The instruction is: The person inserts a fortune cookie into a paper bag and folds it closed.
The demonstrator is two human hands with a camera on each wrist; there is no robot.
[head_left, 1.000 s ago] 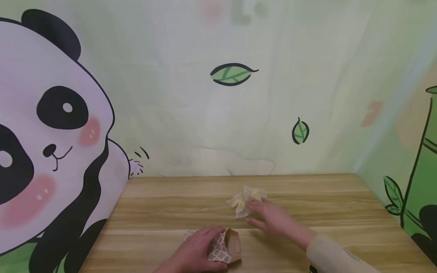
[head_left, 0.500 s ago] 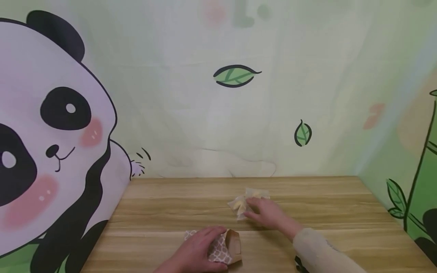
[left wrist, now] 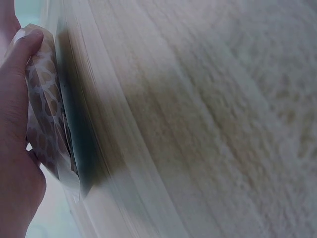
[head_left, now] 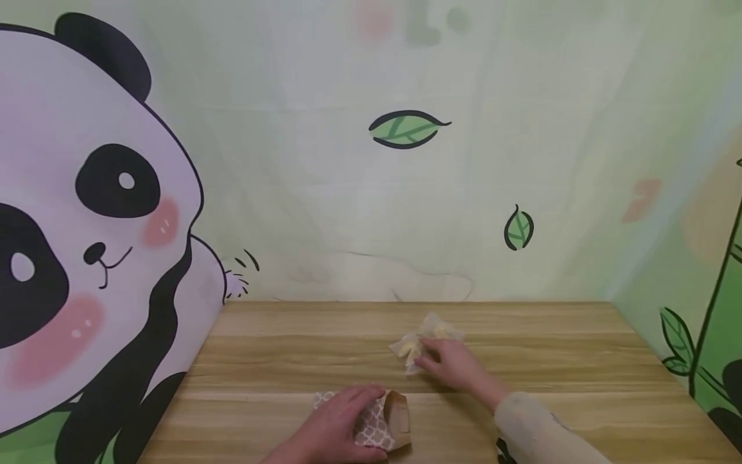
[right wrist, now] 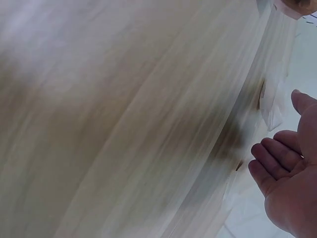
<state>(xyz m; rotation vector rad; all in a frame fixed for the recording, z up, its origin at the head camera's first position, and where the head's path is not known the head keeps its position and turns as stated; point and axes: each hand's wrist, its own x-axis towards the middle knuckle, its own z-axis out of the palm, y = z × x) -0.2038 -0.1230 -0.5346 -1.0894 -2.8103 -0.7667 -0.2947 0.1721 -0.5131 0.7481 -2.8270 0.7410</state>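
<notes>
left hand curled round patterned paper bag, bag on its side on wooden table, mouth facing right; both unchanged. right hand farther back at two clear packets: front packet, back packet. thumb and fingers loosely bent, gap between; can't tell if touching. back packet turned since half a second ago, corner now pointing away.
</notes>
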